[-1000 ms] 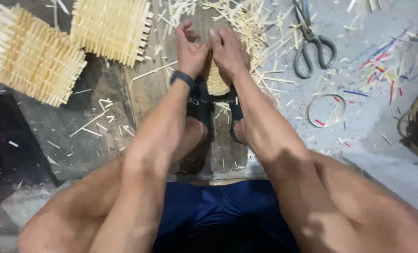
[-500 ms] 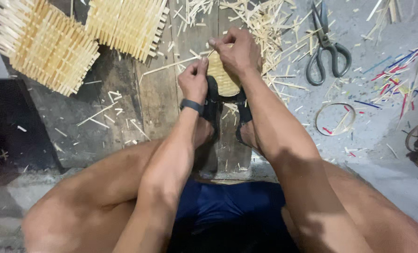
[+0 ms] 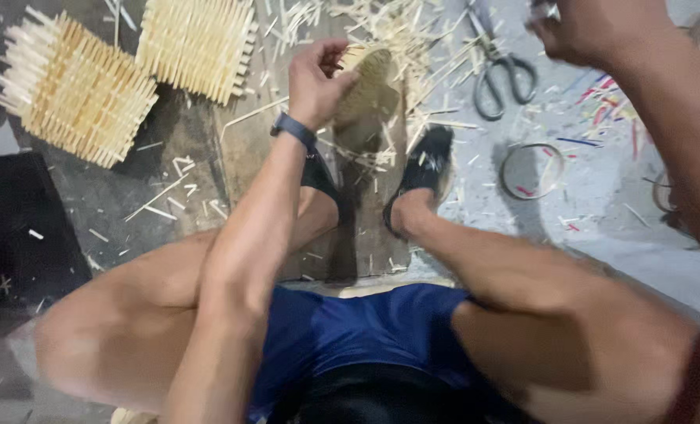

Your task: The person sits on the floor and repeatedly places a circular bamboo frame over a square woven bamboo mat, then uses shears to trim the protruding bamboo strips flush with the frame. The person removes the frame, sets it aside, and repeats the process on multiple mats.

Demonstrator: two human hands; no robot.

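Note:
My left hand (image 3: 319, 78), with a dark band on its wrist, grips a small rounded woven bamboo piece (image 3: 372, 71) above a wooden board (image 3: 244, 141). The piece is held upright over my sandalled feet (image 3: 424, 169). My right hand (image 3: 581, 31) is raised at the top right, away from the piece, near the scissors (image 3: 501, 72). Its fingers are curled and blurred, and I cannot make out whether it holds anything.
Two square mats of bamboo sticks (image 3: 75, 90) (image 3: 197, 43) lie at the upper left. Loose bamboo splinters (image 3: 397, 23) litter the board and floor. A thin ring (image 3: 534, 169) and coloured scraps (image 3: 609, 102) lie at the right. A dark mat (image 3: 16, 228) lies at the left.
My right hand has left the woven piece and swung up to the right. My left hand has stayed holding the piece. The view has shifted closer.

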